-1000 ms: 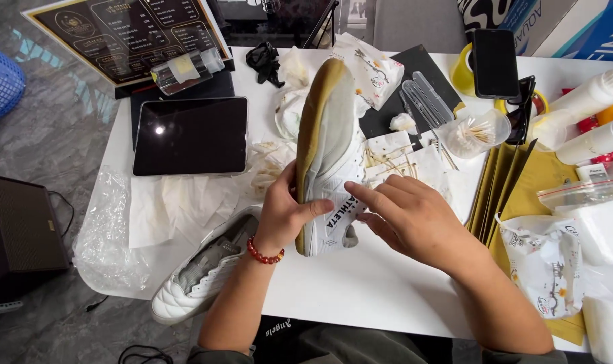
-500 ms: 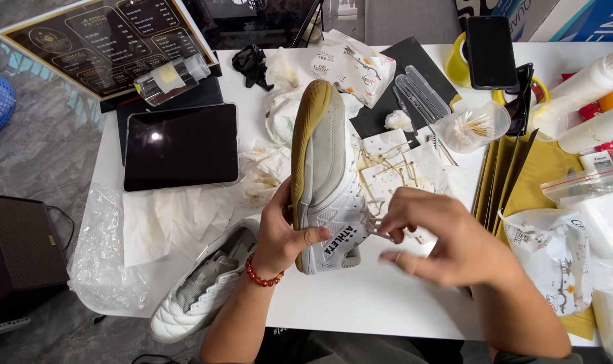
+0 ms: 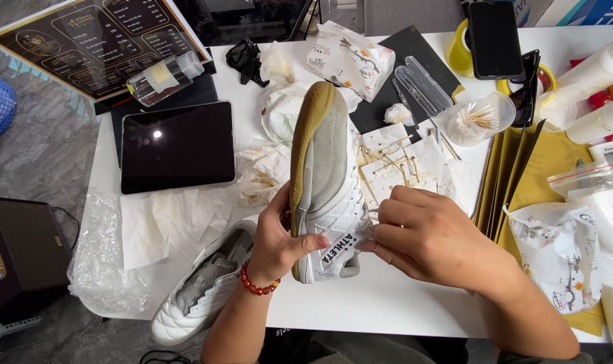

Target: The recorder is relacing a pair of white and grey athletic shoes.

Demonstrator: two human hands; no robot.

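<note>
The white leather sports shoe with a tan gum sole (image 3: 327,182) is held on its side above the white table (image 3: 387,303), heel toward the person and toe pointing away, sole edge turned left. Dark lettering runs along its heel panel; the upper is quilted and a little soiled. The left hand (image 3: 276,239), a red bead bracelet (image 3: 256,286) at its wrist, wraps the heel with the thumb pressed across the white side. The right hand (image 3: 428,236) has its fingers bunched together against the shoe's right side; what they pinch, if anything, cannot be told.

Left of the shoe and lower, a second white shoe (image 3: 199,290) lies over the table's near edge. Below the shoe a bare strip of table runs to that edge. Left of the shoe lies a black tablet (image 3: 178,145) on crumpled paper. Right of it sit stained white wipes (image 3: 401,165); beyond them a clear cup of cotton swabs (image 3: 475,118).
</note>
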